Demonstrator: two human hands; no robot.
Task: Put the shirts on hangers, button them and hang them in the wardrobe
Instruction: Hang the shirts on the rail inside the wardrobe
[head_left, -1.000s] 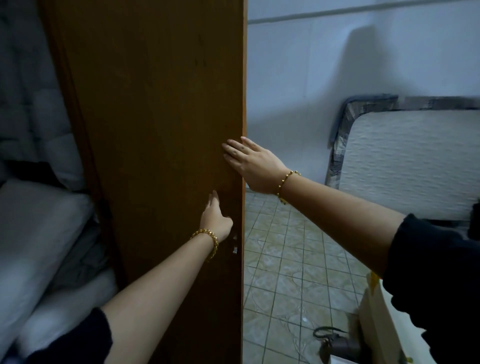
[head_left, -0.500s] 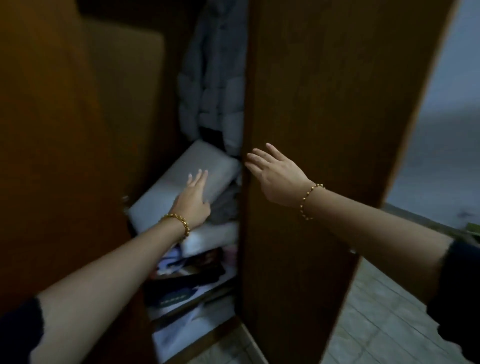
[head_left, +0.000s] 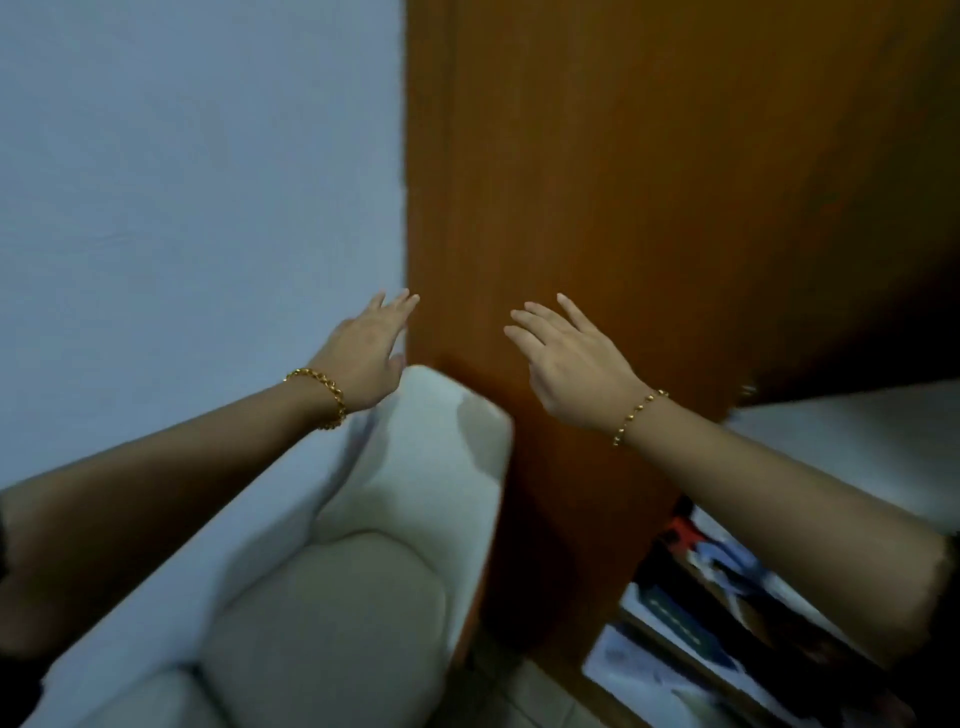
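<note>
- Half a second ago I was looking between the two doors into the wardrobe; now my view has swung left, and one wardrobe door (head_left: 649, 182) fills the middle and right of it, with the pale wall (head_left: 182, 156) beside it on the left
- I judge that this door has swung wide; the wardrobe stands open, which the hanging step needs, though nothing is hung yet
- My left hand (head_left: 363, 353) has come away from the white bedding it was reaching for; it is released, fingers straight and a little spread, holding nothing; its fingertips lie at the door's left edge, and I cannot tell whether they touch the wood
- My right hand (head_left: 569, 364) is likewise released, fingers spread and empty, in front of the door's face; the blur hides whether it touches or hovers just off it
- Each wrist carries a gold bracelet (head_left: 322, 400)
- A white armchair (head_left: 337, 597) sits below my left arm, its back close against the door's lower edge
- Low on the right, under my right forearm, the wardrobe's inside shows a stack of folded clothes (head_left: 727, 571), with white bedding (head_left: 857, 441) above it
- I see no shirts and no hangers here; whether the folded stack includes shirts I cannot tell, so I judge that fetching one comes next
</note>
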